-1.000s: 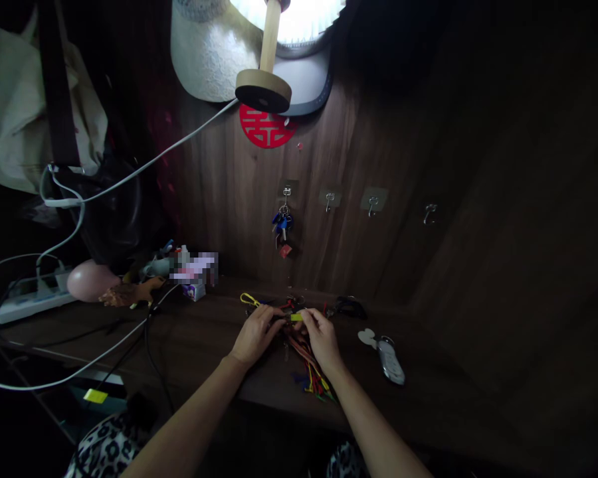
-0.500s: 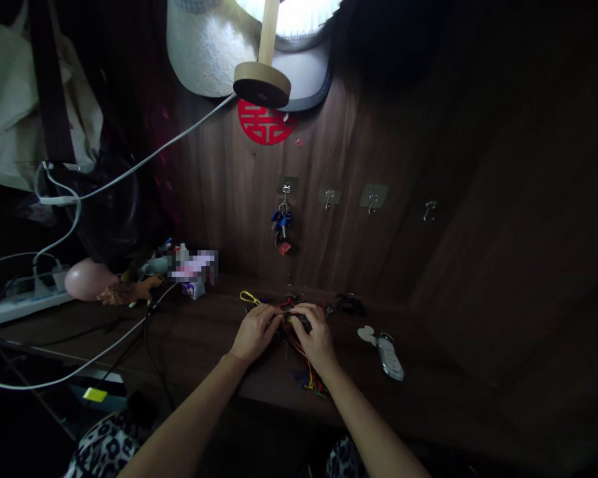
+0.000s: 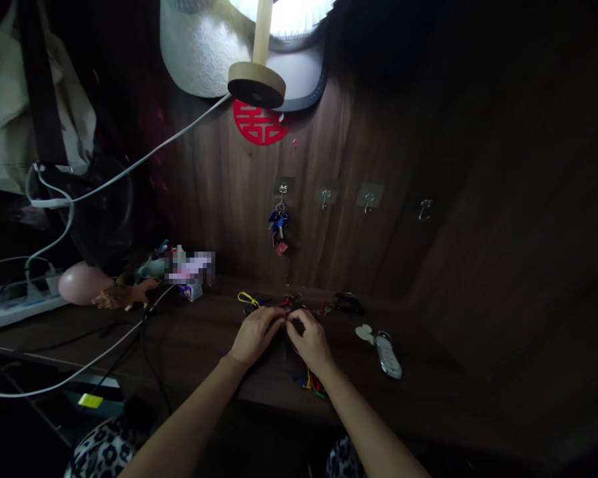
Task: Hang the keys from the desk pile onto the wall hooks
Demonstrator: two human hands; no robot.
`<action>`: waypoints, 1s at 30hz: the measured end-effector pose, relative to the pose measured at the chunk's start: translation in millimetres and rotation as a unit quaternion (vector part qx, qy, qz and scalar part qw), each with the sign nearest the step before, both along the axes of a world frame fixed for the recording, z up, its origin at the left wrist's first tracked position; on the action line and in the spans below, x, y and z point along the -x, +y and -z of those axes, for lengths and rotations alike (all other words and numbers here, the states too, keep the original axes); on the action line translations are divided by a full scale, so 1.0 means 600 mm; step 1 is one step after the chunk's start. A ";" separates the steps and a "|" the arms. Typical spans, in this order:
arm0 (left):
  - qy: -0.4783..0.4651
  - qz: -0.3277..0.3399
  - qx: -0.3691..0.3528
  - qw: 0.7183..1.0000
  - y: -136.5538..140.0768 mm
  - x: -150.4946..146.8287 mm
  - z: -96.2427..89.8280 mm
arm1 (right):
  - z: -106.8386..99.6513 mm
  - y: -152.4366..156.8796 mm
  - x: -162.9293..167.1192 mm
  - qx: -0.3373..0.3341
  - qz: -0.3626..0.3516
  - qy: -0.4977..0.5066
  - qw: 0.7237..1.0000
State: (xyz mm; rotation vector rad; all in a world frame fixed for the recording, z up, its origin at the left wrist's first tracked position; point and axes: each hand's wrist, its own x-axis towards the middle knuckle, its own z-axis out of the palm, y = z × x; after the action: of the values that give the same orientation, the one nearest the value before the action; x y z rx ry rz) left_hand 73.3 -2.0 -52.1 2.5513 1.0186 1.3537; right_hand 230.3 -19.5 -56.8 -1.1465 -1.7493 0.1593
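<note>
Above the shelf top my left hand [image 3: 258, 330] and my right hand [image 3: 309, 337] meet at the fingertips. Both are closed in a pinch. What lies between the fingers is small, dark and mostly hidden. Red, yellow, green and blue cords [image 3: 313, 383] trail out below my right hand. A yellow loop [image 3: 249, 299] lies beyond my left hand. Behind the fingertips are red and metal bits, partly covered. Past my right hand sits a dark looped item [image 3: 347, 303], and nearer lies a silver-white remote fob [image 3: 388, 356] with a pale round tag [image 3: 364, 333].
On the wall, a bunch of blue keys [image 3: 279, 220] hangs from a hook, with bare hooks [image 3: 369, 201] to its right. A lamp base [image 3: 256, 84] juts out above. At left are a power strip [image 3: 24, 303], a pink ball-shaped object [image 3: 84, 283], an animal figurine [image 3: 142, 293] and cables.
My right hand's fingers have bunched closer to my left fingertips, and the dark item under them is now more hidden. The view has shifted slightly.
</note>
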 end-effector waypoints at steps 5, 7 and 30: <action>-0.031 -0.005 -0.020 0.999 -0.007 -0.001 -0.011 | -0.007 -0.004 -0.003 0.050 -0.027 0.093 0.994; -0.025 -0.003 -0.022 0.999 -0.009 -0.001 -0.014 | -0.010 -0.004 -0.005 0.063 -0.041 0.129 0.989; -0.004 -0.019 0.055 0.998 -0.003 -0.002 -0.006 | -0.016 0.005 -0.010 0.085 -0.051 0.189 0.977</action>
State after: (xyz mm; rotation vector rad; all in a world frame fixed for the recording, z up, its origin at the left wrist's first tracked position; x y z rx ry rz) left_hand 74.6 -3.8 -48.6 2.4578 1.1129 1.2785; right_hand 236.2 -16.5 -47.0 -1.0664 -1.4734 0.5626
